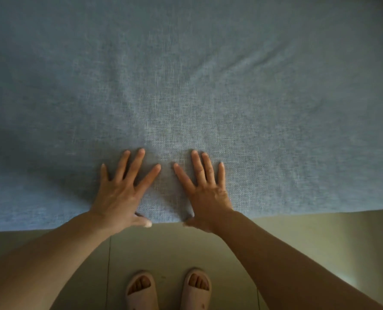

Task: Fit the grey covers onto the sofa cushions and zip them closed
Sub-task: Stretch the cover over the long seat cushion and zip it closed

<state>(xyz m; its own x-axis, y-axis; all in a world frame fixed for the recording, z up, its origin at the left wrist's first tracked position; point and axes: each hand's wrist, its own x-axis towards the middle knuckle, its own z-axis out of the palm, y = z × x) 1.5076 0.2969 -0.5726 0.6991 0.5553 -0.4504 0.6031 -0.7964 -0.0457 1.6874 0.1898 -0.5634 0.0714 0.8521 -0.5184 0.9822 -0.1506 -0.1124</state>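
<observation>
A large cushion in a grey woven cover (186,86) fills the upper two thirds of the head view, with a few shallow creases towards the right. My left hand (121,191) lies flat on the cover near its front edge, fingers spread and straight. My right hand (206,189) lies flat beside it, a short gap between the two. Both thumbs hang over the front edge of the cushion. No zip shows in this view.
Pale tiled floor (309,238) runs below the cushion's front edge. My two feet in light slippers (168,289) stand on it close to the cushion, between my forearms.
</observation>
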